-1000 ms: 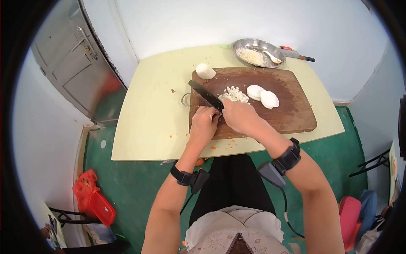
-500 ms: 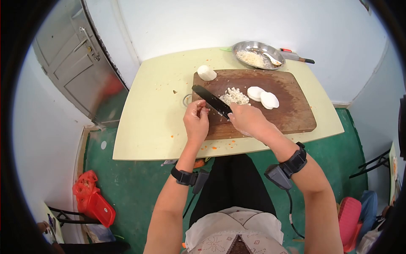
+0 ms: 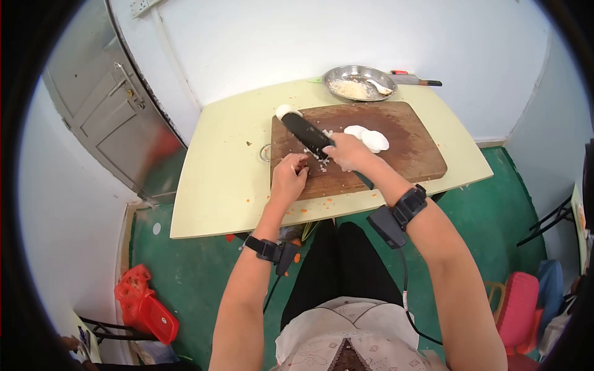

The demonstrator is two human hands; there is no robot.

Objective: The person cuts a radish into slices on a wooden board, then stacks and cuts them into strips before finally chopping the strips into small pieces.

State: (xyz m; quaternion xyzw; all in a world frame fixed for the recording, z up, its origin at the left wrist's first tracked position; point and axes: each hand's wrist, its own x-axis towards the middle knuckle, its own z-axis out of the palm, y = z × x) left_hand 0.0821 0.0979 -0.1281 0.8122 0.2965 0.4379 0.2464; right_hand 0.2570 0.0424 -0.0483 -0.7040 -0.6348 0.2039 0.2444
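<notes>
My right hand (image 3: 348,153) is wrapped round the handle of a black-bladed knife (image 3: 306,133), whose blade points up and left over the brown cutting board (image 3: 402,157). Beneath and beside the blade lie small chopped white bits (image 3: 323,164), partly hidden by it. My left hand (image 3: 291,176) rests at the board's left part with fingers curled; whether they hold anything is too small to tell. White round slices (image 3: 374,141) lie right of the knife. A white peeled chunk (image 3: 286,110) stands at the board's upper left corner, partly behind the blade tip.
A metal pan (image 3: 342,73) with pale chopped food and a white spoon (image 3: 380,87) stands at the table's back. Another knife (image 3: 405,79) lies beside it. Orange scraps dot the front of the yellow table (image 3: 213,207). A red plastic stool (image 3: 158,318) is on the floor at left.
The knife blade has moved up and across the chopped bits, now covering much of the pile. The camera view has shifted slightly. My left hand stays near the board's left part.
</notes>
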